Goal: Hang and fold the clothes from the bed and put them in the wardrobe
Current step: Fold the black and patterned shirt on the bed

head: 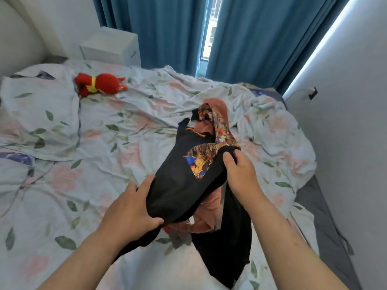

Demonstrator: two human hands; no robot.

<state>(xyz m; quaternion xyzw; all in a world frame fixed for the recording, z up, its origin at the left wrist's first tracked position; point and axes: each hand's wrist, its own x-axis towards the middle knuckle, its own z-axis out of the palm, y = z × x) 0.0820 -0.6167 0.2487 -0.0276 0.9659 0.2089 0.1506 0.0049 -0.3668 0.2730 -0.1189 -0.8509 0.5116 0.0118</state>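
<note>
A black garment with a colourful printed panel (184, 185) is lifted above the bed (94, 143). My left hand (129, 208) grips its lower left edge, thumb curled under the fabric. My right hand (238, 172) pinches its upper right edge near the print. Under and behind the black garment lies a rust-pink garment (207, 214), partly hidden. More black cloth (226, 254) hangs down towards me onto the sheet.
The bed carries a crumpled floral duvet and a pillow (37, 118) at the left. A red plush toy (98, 83) lies near the headboard. A white nightstand (111, 47) and blue curtains (167, 32) stand behind; a white wall (347, 122) runs on the right.
</note>
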